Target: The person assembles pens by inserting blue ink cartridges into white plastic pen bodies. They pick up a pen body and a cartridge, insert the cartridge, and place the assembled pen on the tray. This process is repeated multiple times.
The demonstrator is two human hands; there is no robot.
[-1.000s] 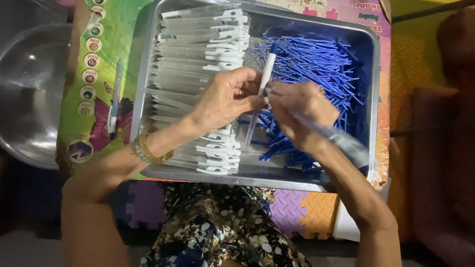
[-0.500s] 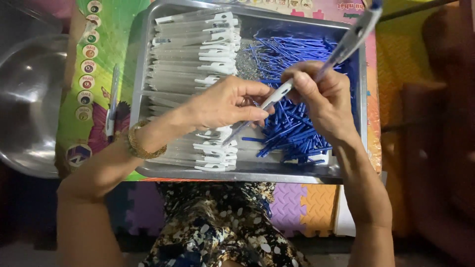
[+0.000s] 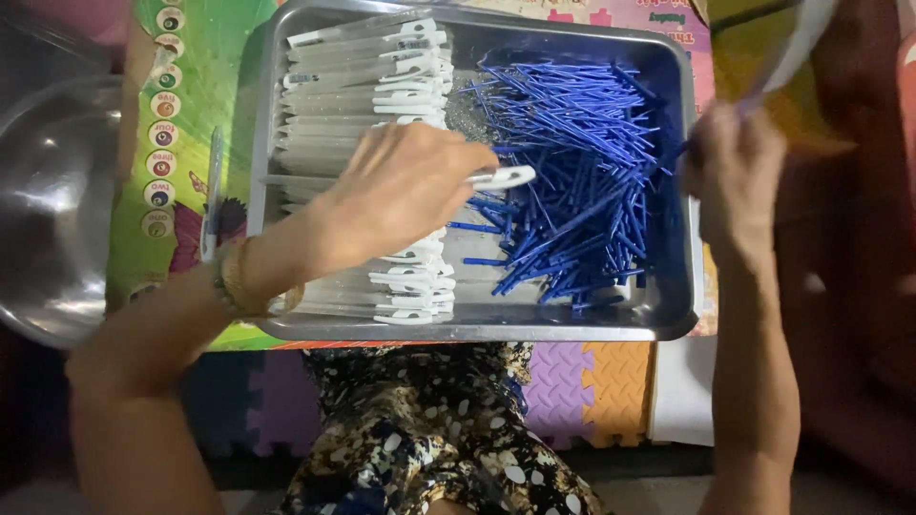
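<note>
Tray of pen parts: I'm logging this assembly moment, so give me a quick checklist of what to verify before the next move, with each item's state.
1. Left hand has a white pen barrel in its grip: ok.
2. Right hand is free to pick: not ok, it is off the tray's right edge holding a blurred pen.
3. Blue refills are within reach in the metal tray: ok.
4. White barrels are stacked in order on the left side: ok.
5. Refill seated in the raised pen: cannot tell, too blurred.

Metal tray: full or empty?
Full. The metal tray holds stacked white pen barrels on one side and a heap of blue refills on the other.
</note>
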